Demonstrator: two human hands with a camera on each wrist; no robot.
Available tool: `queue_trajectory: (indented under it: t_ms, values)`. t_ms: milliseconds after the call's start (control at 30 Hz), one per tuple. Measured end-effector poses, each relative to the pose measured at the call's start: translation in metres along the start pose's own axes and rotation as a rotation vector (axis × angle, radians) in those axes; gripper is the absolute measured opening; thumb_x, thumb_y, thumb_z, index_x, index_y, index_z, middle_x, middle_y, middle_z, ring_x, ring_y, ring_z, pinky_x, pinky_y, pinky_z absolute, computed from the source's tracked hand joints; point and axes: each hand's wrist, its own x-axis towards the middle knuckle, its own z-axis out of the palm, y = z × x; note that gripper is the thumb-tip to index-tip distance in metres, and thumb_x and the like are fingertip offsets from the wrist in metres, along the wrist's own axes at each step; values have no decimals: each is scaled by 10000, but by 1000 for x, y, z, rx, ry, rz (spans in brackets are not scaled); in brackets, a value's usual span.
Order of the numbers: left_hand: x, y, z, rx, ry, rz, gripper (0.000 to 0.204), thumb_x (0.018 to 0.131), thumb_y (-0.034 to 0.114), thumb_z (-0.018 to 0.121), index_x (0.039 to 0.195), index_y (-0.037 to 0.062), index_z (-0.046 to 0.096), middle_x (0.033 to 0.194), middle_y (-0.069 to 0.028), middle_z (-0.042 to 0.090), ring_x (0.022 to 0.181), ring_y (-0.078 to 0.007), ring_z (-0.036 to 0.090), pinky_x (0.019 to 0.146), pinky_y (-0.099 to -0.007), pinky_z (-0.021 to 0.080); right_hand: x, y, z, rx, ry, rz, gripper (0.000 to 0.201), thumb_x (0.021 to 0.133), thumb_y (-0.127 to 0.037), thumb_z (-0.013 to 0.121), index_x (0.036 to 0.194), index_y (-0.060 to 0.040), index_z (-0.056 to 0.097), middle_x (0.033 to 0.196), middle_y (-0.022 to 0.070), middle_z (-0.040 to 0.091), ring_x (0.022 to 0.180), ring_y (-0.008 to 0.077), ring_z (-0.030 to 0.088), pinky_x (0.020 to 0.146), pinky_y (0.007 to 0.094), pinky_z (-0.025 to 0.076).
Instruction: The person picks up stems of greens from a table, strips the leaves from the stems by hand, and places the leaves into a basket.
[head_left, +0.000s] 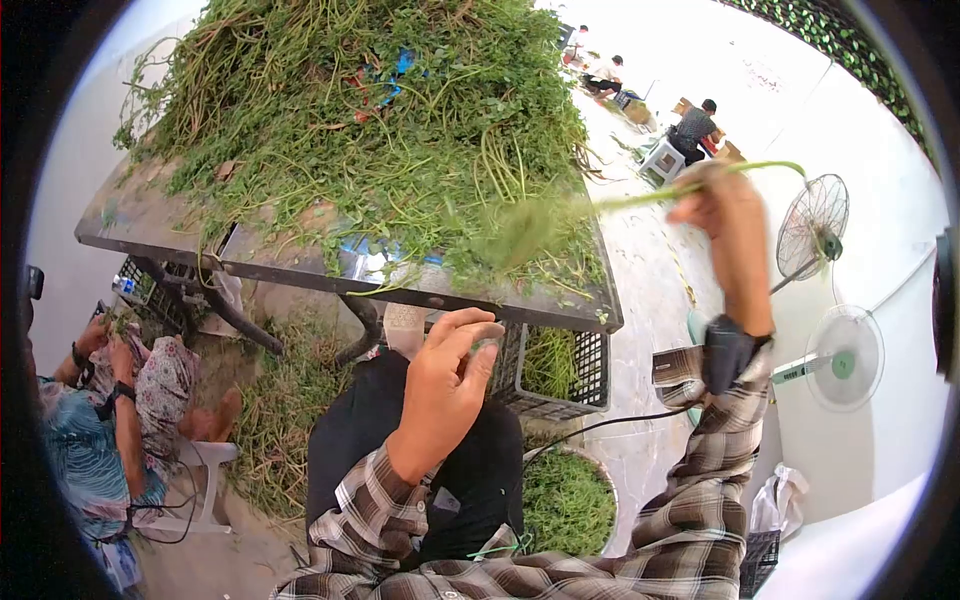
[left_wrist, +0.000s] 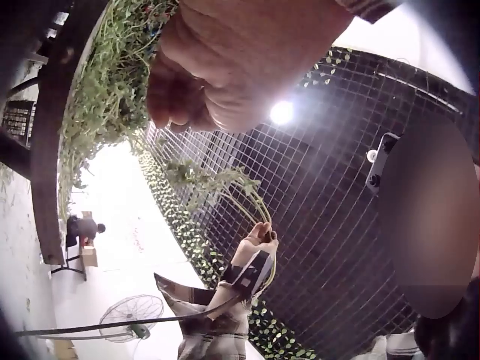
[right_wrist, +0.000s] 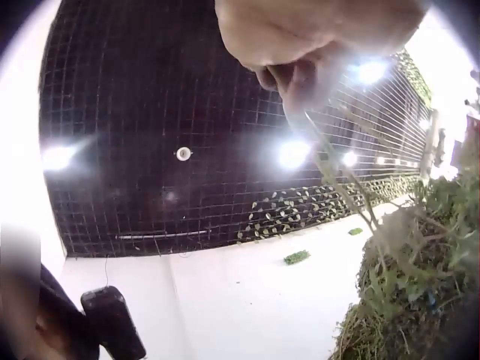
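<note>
- Leafy stems (head_left: 640, 199): held in the grip of the right hand (head_left: 732, 225), blurred tips over the right side of the tabletop (head_left: 130, 212)
- Left hand (head_left: 442, 390): grip relaxed, fingers loosely bent, beside the near edge
- Heap of greens (head_left: 390, 130): far, on the tabletop

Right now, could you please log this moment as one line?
right hand: holds stems; left hand: near table; greens pile: on table
</note>
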Motion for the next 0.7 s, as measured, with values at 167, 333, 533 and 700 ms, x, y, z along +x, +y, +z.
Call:
queue_trajectory:
  t_ms: [167,333,533,700]
  values:
    - [0,-1,-1,-9,6,6,182,894,82,526,1025,-2,623,1091,-61,556,634,-72,512,552,-225,452,11,8,8,-243,218,-209,248,944,-208,466,899,11,572,762,77,613,711,130,612,687,266,494]
    - [1,-1,0,-12,-4,2,181,894,81,527,1022,-6,622,1087,-61,557,614,-68,507,547,-222,448,13,-21,6,256,555,-519,240,966,-160,405,1004,28,550,962,144,614,889,193,607,866,321,473]
    - [1,-2,-1,-17,-11,8,183,897,85,525,1023,-8,620,1090,-61,557,622,-67,508,543,-221,446,10,-6,14,57,255,-275,299,958,-221,431,1013,49,546,902,129,625,813,200,631,792,314,504]
    - [1,-3,-2,-10,-3,23,181,893,78,523,1022,-7,617,1090,-64,556,625,-71,509,539,-224,444,16,-31,-3,239,487,-502,337,974,-223,369,1026,67,533,983,180,610,900,223,616,855,333,485]
